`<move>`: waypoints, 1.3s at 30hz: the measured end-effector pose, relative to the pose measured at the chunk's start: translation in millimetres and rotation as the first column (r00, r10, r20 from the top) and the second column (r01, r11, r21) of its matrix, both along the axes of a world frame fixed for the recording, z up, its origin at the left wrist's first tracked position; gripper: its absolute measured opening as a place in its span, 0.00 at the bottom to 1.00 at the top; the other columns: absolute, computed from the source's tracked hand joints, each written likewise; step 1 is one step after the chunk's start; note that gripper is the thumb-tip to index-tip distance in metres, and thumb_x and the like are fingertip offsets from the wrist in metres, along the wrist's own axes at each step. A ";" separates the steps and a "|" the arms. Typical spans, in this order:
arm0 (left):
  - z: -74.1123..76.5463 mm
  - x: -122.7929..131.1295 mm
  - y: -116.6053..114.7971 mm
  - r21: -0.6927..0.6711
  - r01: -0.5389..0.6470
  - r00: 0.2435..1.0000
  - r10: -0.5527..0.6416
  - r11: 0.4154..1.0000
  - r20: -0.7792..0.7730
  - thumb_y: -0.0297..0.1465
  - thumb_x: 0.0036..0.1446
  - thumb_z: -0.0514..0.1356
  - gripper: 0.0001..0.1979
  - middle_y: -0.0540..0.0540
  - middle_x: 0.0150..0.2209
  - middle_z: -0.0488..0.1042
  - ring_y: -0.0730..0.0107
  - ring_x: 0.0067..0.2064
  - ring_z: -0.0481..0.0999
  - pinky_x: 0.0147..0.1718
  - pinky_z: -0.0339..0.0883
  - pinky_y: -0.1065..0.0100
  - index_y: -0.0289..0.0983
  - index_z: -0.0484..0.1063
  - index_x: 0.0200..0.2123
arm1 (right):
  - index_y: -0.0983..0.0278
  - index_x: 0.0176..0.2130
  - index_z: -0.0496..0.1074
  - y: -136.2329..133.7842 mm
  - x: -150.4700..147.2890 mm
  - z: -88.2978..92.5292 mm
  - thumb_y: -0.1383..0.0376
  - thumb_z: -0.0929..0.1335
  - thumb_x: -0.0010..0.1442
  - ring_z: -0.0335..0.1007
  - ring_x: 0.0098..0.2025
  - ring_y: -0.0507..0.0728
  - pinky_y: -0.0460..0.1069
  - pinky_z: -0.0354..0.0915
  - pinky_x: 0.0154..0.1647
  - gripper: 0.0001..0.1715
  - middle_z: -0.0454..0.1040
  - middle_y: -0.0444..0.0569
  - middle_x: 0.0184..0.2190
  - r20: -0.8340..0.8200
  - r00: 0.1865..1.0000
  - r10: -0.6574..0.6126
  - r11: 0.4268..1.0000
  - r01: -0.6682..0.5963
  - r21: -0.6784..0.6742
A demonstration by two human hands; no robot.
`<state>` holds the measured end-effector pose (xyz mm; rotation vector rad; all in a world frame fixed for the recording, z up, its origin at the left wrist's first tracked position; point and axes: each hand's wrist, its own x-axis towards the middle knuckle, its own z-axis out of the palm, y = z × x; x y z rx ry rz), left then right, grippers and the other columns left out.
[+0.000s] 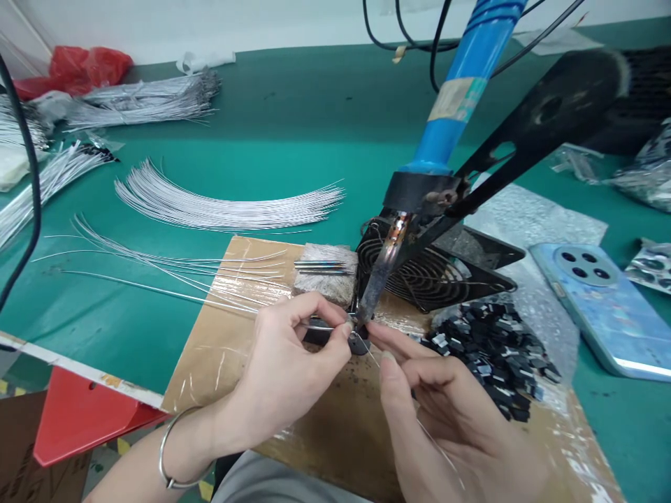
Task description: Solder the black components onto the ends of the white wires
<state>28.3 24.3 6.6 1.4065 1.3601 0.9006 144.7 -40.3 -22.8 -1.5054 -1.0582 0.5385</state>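
A heap of small black parts (493, 356) is spread on a clear plastic bag (524, 223) at the right of the cardboard (210, 363). The left hand (283, 370) is held curled, thumb and forefinger pinched on a thin white wire (157, 286) at a dark piece (359, 344) under the tip of the soldering iron (374, 293). The right hand (445, 412) is curled, with a fine solder strand (373, 358) pinched just beside that tip.

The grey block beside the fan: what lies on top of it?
A few thin wires lie side by side across the top of the grey block. Its near edge is partly covered by the left hand, so anything there is hidden.
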 end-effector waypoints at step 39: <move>-0.1 -1.0 0.7 0.022 0.024 0.999 -0.023 0.999 -0.044 0.23 0.52 0.60 0.06 0.48 0.28 0.78 0.67 0.34 0.77 0.32 0.68 0.69 0.36 0.74 0.25 | 0.61 0.26 0.70 1.9 -1.9 1.2 0.67 0.73 0.61 0.83 0.38 0.53 0.43 0.72 0.39 0.13 0.85 0.50 0.42 -0.004 0.999 -0.035 0.999 0.035 -0.036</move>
